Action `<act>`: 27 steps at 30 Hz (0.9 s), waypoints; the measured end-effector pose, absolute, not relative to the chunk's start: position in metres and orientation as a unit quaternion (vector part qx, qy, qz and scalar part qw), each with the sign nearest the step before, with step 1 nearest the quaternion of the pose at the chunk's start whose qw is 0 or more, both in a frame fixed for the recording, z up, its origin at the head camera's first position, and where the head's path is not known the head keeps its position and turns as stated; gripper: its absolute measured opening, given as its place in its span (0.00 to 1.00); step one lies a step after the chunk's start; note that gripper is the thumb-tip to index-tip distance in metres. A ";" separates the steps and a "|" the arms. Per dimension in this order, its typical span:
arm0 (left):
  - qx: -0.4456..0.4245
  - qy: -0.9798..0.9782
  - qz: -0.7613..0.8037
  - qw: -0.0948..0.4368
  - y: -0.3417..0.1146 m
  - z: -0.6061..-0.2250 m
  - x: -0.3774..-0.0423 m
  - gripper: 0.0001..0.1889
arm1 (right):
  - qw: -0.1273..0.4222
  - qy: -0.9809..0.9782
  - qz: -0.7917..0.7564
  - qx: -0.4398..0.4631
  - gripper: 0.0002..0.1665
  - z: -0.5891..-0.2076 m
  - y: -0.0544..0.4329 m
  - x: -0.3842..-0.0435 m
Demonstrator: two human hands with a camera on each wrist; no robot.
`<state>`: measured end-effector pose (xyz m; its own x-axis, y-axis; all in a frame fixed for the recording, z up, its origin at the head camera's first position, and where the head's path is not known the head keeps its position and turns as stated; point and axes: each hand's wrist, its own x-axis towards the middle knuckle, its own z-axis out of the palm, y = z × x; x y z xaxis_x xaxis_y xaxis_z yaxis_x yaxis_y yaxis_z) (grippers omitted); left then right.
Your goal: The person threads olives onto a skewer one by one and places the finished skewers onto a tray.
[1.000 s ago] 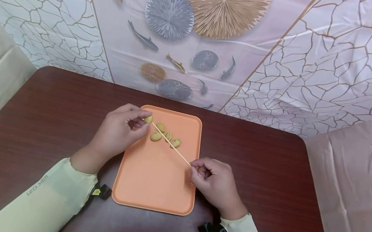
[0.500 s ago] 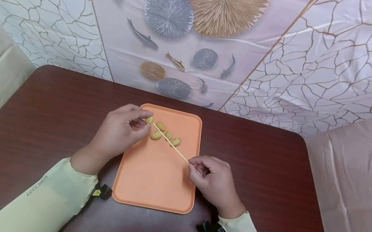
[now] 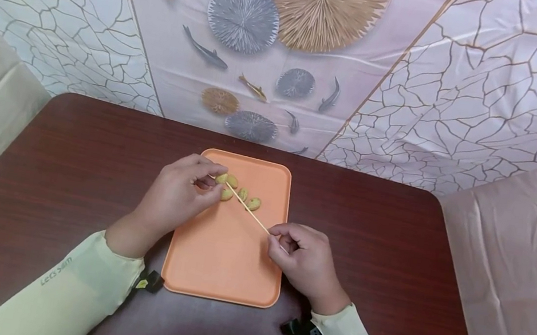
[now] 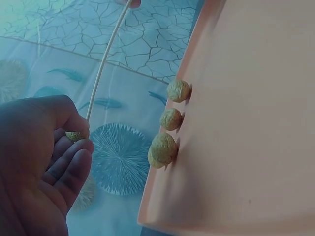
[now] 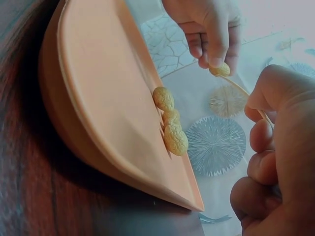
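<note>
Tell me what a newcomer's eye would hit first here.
Probably the orange tray, bright on the dark table. Over it, a thin stick spans from the right hand to a yellowish piece held by the left hand. High on the backdrop, a large gold disc stands out.

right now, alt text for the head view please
A left hand pinches a yellow-green oval piece while the right hand holds a thin stick that reaches it. Below, an orange tray on a brown table bears four similar pieces.
</note>
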<state>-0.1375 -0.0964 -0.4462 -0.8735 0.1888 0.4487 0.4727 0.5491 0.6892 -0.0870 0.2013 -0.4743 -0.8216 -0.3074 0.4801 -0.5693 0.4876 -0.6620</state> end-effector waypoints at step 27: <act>-0.255 -0.875 -0.377 0.165 -0.071 -0.429 -0.115 0.15 | 0.175 -0.843 0.439 0.257 0.07 -0.476 0.193 -0.087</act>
<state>-0.1151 -0.0712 -0.4288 -0.8150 0.3217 0.4820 0.5713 0.5852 0.5754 -0.0873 0.1933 -0.4760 -0.8060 -0.2800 0.5215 -0.5878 0.4820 -0.6497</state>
